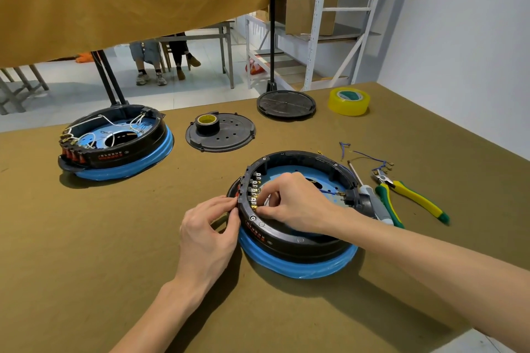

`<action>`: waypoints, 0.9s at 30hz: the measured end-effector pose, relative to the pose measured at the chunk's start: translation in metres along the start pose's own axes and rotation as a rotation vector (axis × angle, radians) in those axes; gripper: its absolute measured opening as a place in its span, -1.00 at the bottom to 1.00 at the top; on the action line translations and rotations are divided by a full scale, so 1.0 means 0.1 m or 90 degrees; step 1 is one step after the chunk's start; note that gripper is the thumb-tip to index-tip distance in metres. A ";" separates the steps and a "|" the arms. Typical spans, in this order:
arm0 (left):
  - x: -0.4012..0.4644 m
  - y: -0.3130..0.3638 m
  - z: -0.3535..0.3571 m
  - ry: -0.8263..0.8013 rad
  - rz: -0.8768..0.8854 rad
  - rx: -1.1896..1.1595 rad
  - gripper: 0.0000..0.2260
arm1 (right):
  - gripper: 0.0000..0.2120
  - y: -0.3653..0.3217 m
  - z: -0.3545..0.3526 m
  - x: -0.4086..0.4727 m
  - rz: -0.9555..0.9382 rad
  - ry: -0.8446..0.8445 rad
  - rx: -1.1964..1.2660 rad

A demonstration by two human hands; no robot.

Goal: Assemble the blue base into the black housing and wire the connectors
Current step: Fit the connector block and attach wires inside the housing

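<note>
A black ring housing (289,238) sits on its blue base (298,265) in the middle of the table. A row of brass connector terminals (254,190) lines the housing's left inner wall. My right hand (295,202) reaches inside the ring and pinches a small connector at the lowest terminals. My left hand (213,226) grips the housing's outer left rim by the red switches. A blue wire (329,191) runs across the blue floor to a black block on the right.
A second housing with white wires (114,140) stands at the left. Two black covers (220,132) (286,104) lie behind, one carrying black tape (207,123). Yellow tape (349,101), loose blue wires (370,156), a screwdriver (370,195) and green-yellow pliers (413,198) lie to the right.
</note>
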State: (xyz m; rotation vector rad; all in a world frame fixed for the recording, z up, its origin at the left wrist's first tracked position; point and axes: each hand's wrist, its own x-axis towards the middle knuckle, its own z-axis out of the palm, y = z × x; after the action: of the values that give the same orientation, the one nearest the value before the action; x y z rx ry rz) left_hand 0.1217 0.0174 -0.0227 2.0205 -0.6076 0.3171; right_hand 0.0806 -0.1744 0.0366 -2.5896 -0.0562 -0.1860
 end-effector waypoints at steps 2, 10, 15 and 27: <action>0.00 0.00 0.00 0.002 0.002 -0.002 -0.76 | -0.89 0.00 0.00 0.02 -0.003 -0.004 0.001; -0.02 0.01 0.01 0.008 0.019 0.001 -0.73 | -0.93 0.07 0.05 0.10 -0.013 -0.018 0.030; -0.05 0.05 0.01 0.000 0.054 0.013 -0.76 | -0.95 0.13 0.02 0.00 -0.004 -0.027 0.079; -0.06 0.07 0.01 -0.014 0.094 0.059 -0.69 | -0.93 0.12 0.01 -0.01 -0.008 -0.035 0.059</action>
State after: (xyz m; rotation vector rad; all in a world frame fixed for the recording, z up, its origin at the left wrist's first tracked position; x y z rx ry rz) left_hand 0.1126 0.0152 -0.0205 2.0734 -0.7697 0.4183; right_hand 0.0806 -0.1845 0.0296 -2.5025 -0.0990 -0.1152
